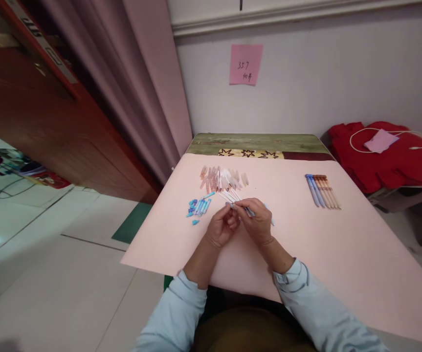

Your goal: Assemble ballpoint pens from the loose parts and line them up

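Note:
My left hand [224,227] and my right hand [256,221] meet over the near middle of the table. Their fingertips are pinched together around something small, which the fingers mostly hide. White thin sticks like pen refills [232,195] lie just beyond the fingertips. To the left of my left hand is a cluster of blue pen parts [200,206], with a loose blue piece [195,222] nearer me. A pale blue piece [273,221] shows partly from behind my right hand.
Farther back lies a pile of pinkish and clear pen barrels [216,179]. Several pens, blue and brown, [322,191] lie in a row at the right on the pink-covered table [343,274]. Red cloth [357,166] sits beyond the right edge; a wooden door [67,122] stands left.

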Demonstrator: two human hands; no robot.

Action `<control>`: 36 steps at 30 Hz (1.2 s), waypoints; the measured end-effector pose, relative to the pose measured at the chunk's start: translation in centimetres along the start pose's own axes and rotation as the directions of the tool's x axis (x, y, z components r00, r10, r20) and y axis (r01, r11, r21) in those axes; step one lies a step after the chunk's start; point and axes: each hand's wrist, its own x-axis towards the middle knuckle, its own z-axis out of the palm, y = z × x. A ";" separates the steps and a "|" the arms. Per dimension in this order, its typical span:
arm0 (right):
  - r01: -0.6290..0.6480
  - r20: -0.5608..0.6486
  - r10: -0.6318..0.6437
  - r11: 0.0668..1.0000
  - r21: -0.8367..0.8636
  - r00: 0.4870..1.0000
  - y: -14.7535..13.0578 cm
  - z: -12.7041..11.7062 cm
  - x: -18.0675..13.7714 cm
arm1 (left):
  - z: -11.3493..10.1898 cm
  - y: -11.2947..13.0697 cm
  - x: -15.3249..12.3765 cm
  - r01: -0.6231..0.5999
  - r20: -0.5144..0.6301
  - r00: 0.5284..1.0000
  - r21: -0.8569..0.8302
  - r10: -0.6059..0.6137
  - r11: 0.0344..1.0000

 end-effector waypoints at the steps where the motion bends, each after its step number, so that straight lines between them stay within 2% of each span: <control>1: -0.001 0.006 0.001 1.000 -0.002 1.000 0.0 0.0 0.0 | 0.0 0.0 0.0 -0.001 0.002 1.000 -0.011 0.001 1.000; 4: 0.016 0.002 -0.016 1.000 -0.009 1.000 -0.1 0.0 0.0 | 0.0 0.1 0.1 -0.051 0.013 0.999 -0.124 0.053 0.991; 13: 0.082 -0.009 -0.082 0.996 0.018 0.997 0.1 0.0 0.0 | 0.3 0.6 -0.2 0.019 0.010 1.000 -0.241 -0.018 0.970; 19: 0.059 0.002 -0.059 0.998 0.022 0.998 0.1 0.0 0.0 | 0.3 0.4 -0.1 0.109 -0.026 0.993 -0.173 -0.115 0.979; 23: 0.051 0.013 -0.051 0.999 -0.018 0.999 0.4 0.1 -0.1 | 0.0 0.2 0.0 0.103 0.005 0.995 -0.110 -0.103 0.989; 28: 0.030 0.031 -0.029 0.998 -0.049 0.999 0.5 0.2 -0.1 | -0.2 -0.1 0.2 0.112 -0.014 0.994 -0.026 -0.112 0.993; 36: 0.005 0.022 -0.004 0.999 -0.035 1.000 0.6 0.0 0.0 | -0.1 -0.1 0.2 0.113 0.018 0.993 -0.042 -0.113 0.993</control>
